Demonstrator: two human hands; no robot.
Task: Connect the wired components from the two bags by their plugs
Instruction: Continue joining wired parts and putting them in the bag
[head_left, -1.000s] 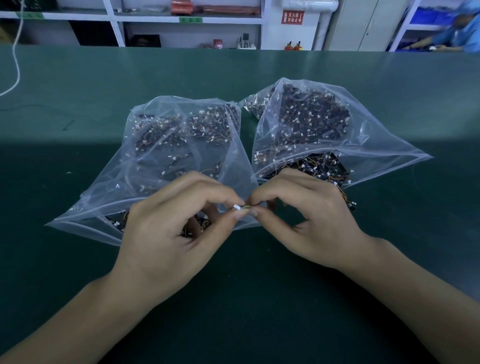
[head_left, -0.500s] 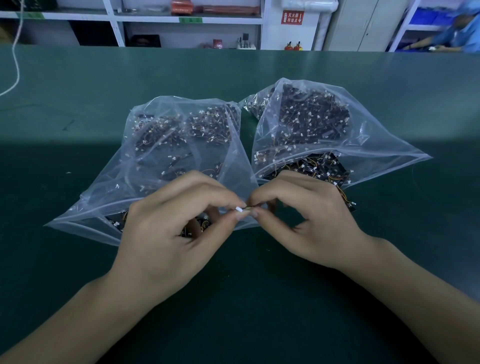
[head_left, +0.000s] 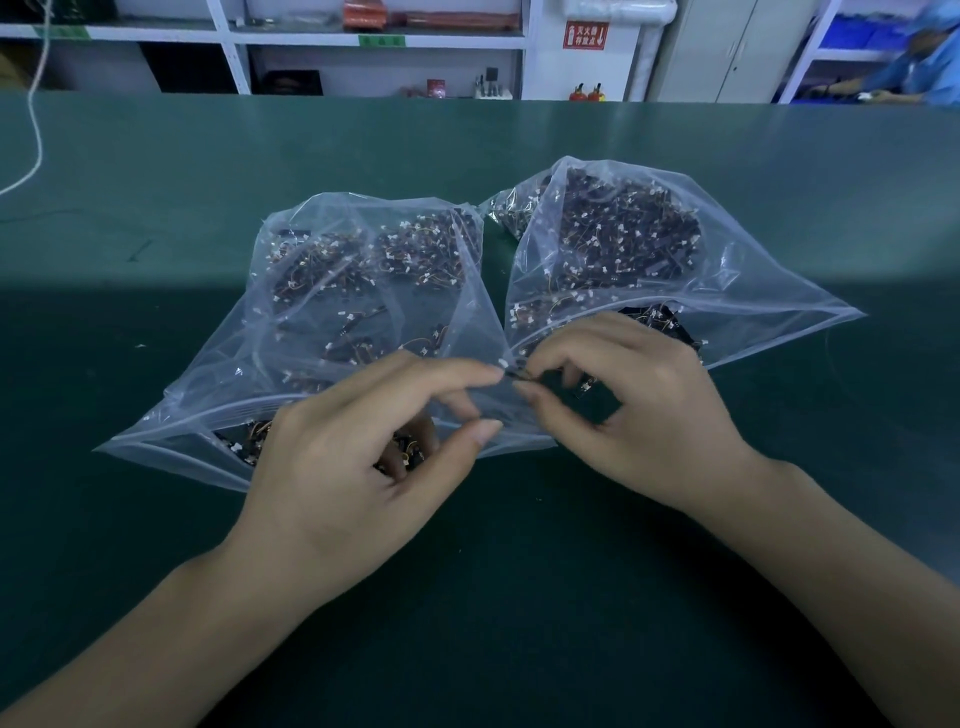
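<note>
On the dark green table mat (head_left: 156, 519), the clear plastic bag on the left (head_left: 322, 332) lies open toward the near edge, dark wired components inside. The left hand (head_left: 353, 467) hovers over its mouth, forefinger and thumb apart, holding nothing. The right hand (head_left: 634, 410) pinches a small wired component (head_left: 517, 371) between the bags. The second clear plastic bag (head_left: 649, 270) lies just beside; bare mat lies nearer.

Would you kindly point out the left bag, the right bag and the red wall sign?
left bag (head_left: 332, 312): head view, clear upper face.
right bag (head_left: 737, 291): head view, clear film at right.
red wall sign (head_left: 585, 35): head view, sign's middle.
</note>
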